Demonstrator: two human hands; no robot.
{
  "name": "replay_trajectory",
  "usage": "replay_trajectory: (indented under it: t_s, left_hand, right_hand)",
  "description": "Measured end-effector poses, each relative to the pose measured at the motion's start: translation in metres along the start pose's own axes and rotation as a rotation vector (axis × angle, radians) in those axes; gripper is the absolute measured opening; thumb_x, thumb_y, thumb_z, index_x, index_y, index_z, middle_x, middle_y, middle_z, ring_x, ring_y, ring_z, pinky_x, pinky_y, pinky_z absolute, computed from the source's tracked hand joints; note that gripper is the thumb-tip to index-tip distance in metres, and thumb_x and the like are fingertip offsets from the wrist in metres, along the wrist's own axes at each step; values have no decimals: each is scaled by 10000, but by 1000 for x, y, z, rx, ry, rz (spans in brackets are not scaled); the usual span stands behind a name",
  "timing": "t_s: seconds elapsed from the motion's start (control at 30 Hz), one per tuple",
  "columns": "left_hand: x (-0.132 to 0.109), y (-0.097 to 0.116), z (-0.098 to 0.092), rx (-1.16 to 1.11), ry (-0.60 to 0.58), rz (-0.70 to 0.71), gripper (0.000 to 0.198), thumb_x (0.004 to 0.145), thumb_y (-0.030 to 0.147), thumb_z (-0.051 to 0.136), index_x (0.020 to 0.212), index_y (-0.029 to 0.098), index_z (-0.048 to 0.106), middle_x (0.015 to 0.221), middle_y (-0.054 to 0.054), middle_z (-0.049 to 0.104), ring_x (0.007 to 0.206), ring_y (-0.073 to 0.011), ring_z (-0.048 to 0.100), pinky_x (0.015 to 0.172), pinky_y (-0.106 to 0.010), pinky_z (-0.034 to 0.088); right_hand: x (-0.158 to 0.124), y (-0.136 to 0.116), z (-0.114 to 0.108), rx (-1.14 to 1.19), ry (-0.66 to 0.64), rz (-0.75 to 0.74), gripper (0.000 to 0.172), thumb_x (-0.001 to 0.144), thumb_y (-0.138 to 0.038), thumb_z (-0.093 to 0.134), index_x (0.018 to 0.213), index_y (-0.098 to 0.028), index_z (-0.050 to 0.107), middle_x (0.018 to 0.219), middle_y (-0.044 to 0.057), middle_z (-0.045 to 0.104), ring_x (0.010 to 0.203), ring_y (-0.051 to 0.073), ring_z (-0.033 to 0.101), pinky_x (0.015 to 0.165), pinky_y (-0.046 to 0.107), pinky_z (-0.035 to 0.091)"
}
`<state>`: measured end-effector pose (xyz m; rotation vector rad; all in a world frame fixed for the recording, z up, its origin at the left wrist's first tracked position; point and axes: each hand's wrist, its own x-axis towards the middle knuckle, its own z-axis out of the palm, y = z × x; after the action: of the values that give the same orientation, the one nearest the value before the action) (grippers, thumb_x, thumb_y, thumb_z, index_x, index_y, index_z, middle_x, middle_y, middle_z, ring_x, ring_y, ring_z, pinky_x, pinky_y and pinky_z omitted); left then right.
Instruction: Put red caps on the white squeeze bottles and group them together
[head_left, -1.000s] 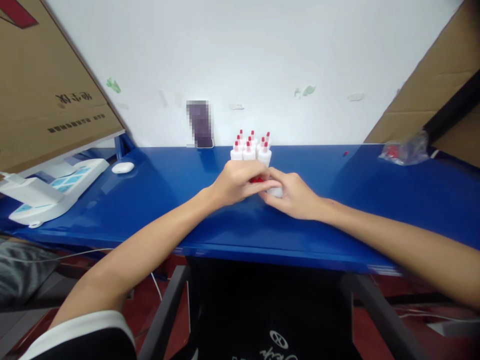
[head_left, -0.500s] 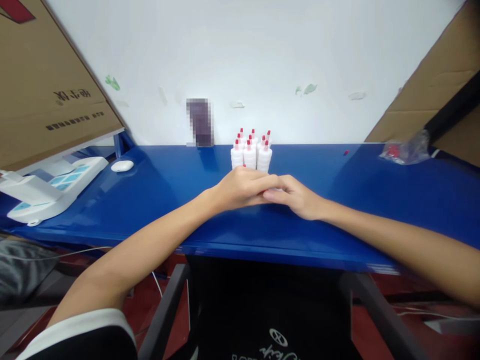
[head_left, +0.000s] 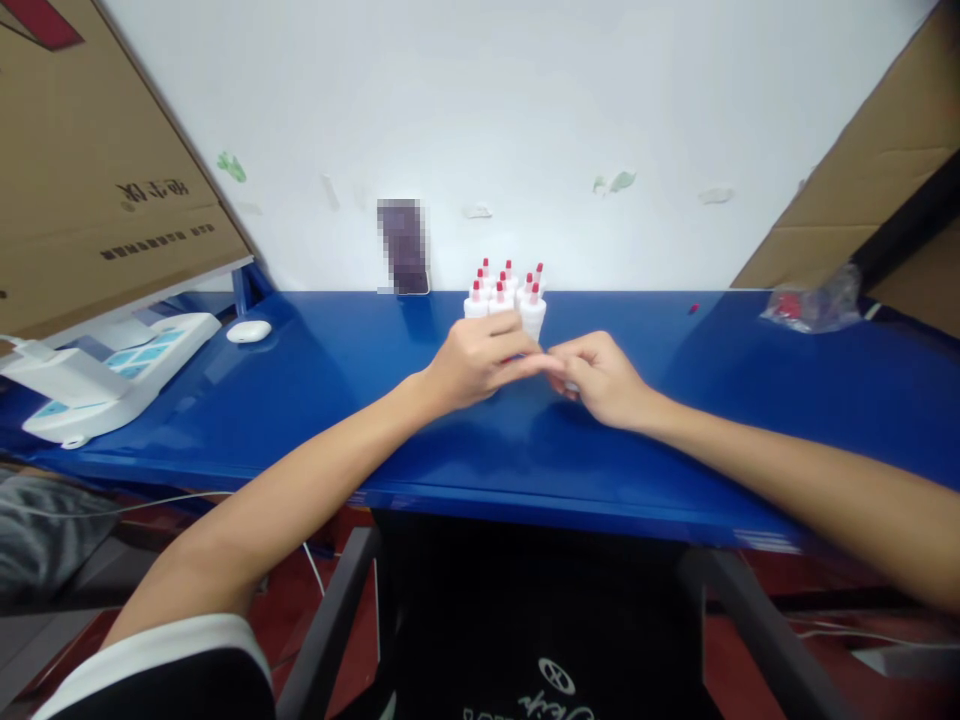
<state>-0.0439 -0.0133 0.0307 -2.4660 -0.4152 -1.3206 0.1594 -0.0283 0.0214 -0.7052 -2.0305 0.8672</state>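
Note:
Over the middle of the blue table (head_left: 300,400) my left hand (head_left: 480,358) and my right hand (head_left: 600,378) meet fingertip to fingertip. Both are curled shut. A bit of a white bottle (head_left: 571,386) shows under my right fingers; my left fingers pinch at its end, where a trace of red shows. Just behind the hands stands a tight cluster of several small white bottles with red caps (head_left: 510,290), upright near the wall.
A white device with blue keys (head_left: 97,375) lies at the left edge, a white mouse (head_left: 249,331) beside it. A phone (head_left: 405,246) leans on the wall. A crumpled clear bag (head_left: 814,300) lies far right, a tiny red cap (head_left: 693,309) near it. Cardboard boxes flank both sides.
Both hands have lifted slightly off the table and drawn a little apart; the white bottle is now mostly hidden inside my right hand.

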Motion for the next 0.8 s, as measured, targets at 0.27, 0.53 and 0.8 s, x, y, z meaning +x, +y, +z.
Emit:
replay_trajectory:
  t_s: [0.27, 0.53, 0.8]
  left_hand:
    - [5, -12, -17, -57, -20, -93, 490, 1043, 378, 374, 586, 202, 384, 621, 0, 367, 545, -134, 362, 536, -304, 301]
    - [5, -2, -12, -37, -361, -58, 387, 990, 375, 430, 650, 199, 483, 598, 6, 477, 524, -126, 402, 518, -292, 293]
    - [0, -23, -14, -82, -77, -241, 451, 1005, 366, 392, 587, 208, 330, 535, 26, 373, 491, -112, 328, 524, -297, 259]
  right_hand:
    - [-1, 9, 2, -32, -26, 15, 433, 972, -462, 501, 623, -206, 503, 571, -31, 468, 559, 124, 429, 574, 285, 346]
    - [-7, 1, 7, -252, -136, -206, 114, 914, -246, 531, 1002, -235, 460, 844, -3, 587, 675, 164, 507, 651, 310, 422]
    - [-6, 8, 8, -349, -95, -95, 382, 967, -276, 471, 1333, -217, 383, 856, -11, 575, 658, 174, 539, 659, 327, 425]
